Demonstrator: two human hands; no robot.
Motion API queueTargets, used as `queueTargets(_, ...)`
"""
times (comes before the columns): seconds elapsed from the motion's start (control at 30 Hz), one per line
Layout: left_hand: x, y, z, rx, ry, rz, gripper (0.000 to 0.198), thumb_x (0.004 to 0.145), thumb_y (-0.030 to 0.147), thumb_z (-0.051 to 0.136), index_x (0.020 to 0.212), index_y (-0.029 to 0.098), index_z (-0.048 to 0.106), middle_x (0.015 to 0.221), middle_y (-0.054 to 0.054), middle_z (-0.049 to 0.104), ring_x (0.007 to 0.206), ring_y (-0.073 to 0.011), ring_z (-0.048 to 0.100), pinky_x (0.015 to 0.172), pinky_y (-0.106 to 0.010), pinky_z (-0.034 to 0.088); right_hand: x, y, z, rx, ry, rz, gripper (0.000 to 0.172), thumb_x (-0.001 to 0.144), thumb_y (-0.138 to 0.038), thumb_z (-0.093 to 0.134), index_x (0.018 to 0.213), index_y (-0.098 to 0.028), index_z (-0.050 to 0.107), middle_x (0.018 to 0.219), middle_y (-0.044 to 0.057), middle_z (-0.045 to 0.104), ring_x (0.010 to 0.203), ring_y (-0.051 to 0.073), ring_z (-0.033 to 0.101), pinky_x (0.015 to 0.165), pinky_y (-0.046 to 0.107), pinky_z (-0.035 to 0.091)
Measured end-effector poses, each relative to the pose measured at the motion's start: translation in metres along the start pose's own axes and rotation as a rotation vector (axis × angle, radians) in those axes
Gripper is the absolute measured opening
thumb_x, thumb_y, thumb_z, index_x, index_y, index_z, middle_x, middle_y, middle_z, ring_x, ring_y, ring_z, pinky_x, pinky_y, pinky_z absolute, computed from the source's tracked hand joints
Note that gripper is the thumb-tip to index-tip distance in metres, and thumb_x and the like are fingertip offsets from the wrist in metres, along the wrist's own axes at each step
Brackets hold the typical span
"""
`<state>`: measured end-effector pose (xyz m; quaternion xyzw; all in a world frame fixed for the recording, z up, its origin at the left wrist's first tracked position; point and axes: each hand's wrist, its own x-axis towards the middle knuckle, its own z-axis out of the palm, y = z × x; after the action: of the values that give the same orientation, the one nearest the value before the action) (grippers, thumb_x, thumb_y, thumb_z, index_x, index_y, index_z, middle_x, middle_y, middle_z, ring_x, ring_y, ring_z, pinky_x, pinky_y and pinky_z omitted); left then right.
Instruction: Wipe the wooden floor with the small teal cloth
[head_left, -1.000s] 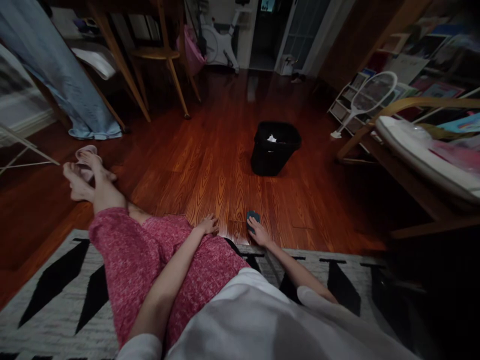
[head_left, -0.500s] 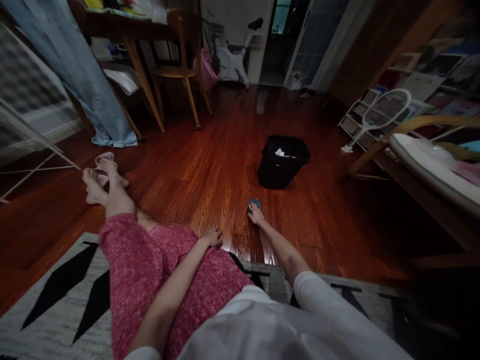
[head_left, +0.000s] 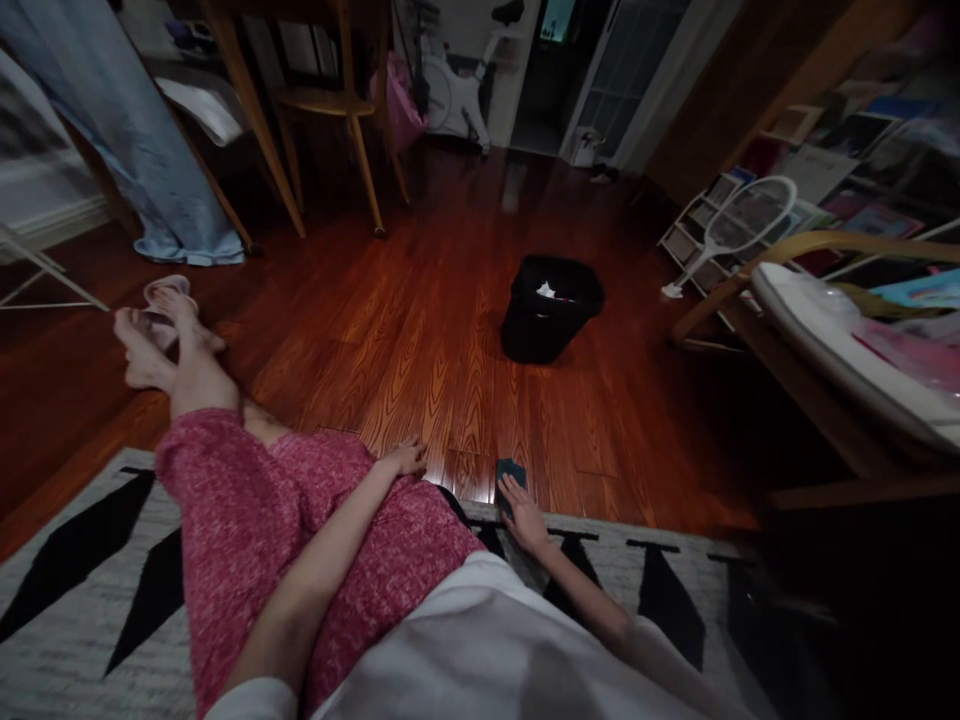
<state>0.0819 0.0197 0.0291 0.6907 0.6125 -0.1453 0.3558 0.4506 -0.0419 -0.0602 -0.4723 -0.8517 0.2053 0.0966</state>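
My right hand [head_left: 524, 514] presses a dark blue-green cloth [head_left: 511, 474] against the wooden floor, close to the rug's edge. Its fingers lie over the near part of the cloth, and the far part sticks out past them. On my thigh, in red-pink trousers [head_left: 255, 540], rests my left hand [head_left: 409, 457], holding nothing, with its fingers loosely stretched beyond the leg. A black waste bin [head_left: 541, 325] with white scraps in it stands on the floor ahead of my right hand.
Under me is a grey rug [head_left: 67, 590] with black shapes. To the right stand a wooden chair [head_left: 810, 400] and a white racket [head_left: 750, 220]. A table and another wooden chair [head_left: 330, 103] are at the back left, near a blue curtain [head_left: 142, 150] and a white exercise bike [head_left: 455, 92].
My right hand has drawn the cloth back across the floor towards me, from near the bin to the rug's edge. My left hand stays on my thigh. The view has tilted down.
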Motion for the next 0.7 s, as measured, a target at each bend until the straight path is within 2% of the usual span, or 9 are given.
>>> queueTargets(0.1,-0.003,0.0,-0.002,0.017,-0.001,-0.002,0.067,0.095,0.047,0.046,0.155,0.019,0.032,0.167,-0.016,0.014,0.153,-0.0323,0.015,0.121,-0.048,0.023,0.027,0.001,-0.005,-0.009,0.019,0.041,0.068,0.087,-0.019,0.046,0.154,-0.019,0.037,0.161,0.01,0.035,0.151,0.023,0.026,0.122,0.05,0.028)
queueTargets(0.37,-0.012,0.004,-0.012,0.08,0.011,-0.008,0.063,0.097,0.047,0.042,0.155,0.023,0.033,0.166,-0.012,0.02,0.152,-0.0277,0.019,0.121,-0.042,0.025,0.165,0.018,-0.045,-0.006,0.011,0.183,0.066,0.088,-0.022,0.048,0.152,-0.009,0.04,0.161,0.016,0.034,0.151,0.025,0.025,0.125,0.044,0.022)
queueTargets(0.47,-0.015,0.006,-0.013,0.087,0.027,-0.01,0.063,0.097,0.046,0.044,0.154,0.023,0.034,0.166,-0.012,0.02,0.151,-0.0278,0.024,0.12,-0.041,0.028,0.191,0.023,-0.056,-0.011,0.001,0.198,0.066,0.088,-0.022,0.048,0.152,-0.009,0.039,0.161,0.016,0.034,0.151,0.024,0.025,0.124,0.042,0.022)
queueTargets(0.57,-0.016,0.006,-0.013,0.072,0.059,-0.008,0.061,0.096,0.046,0.044,0.153,0.023,0.037,0.166,-0.013,0.021,0.15,-0.0287,0.027,0.119,-0.042,0.03,0.179,0.021,-0.059,-0.024,-0.03,0.177,0.067,0.088,-0.021,0.047,0.153,-0.01,0.038,0.161,0.016,0.033,0.151,0.024,0.025,0.124,0.044,0.023)
queueTargets(0.63,-0.013,0.005,-0.011,0.057,0.078,0.0,0.06,0.096,0.046,0.044,0.152,0.025,0.038,0.166,-0.012,0.023,0.15,-0.0285,0.027,0.119,-0.043,0.029,0.147,0.02,-0.056,-0.032,-0.064,0.154,0.067,0.086,-0.02,0.048,0.153,-0.013,0.039,0.161,0.015,0.034,0.151,0.024,0.025,0.123,0.046,0.024)
queueTargets(0.7,-0.009,0.003,-0.009,0.044,0.084,0.006,0.06,0.096,0.047,0.044,0.152,0.026,0.038,0.165,-0.011,0.024,0.15,-0.0284,0.026,0.119,-0.044,0.029,0.1,0.02,-0.049,-0.036,-0.103,0.139,0.068,0.085,-0.019,0.049,0.152,-0.014,0.04,0.161,0.014,0.035,0.151,0.024,0.026,0.122,0.047,0.026)
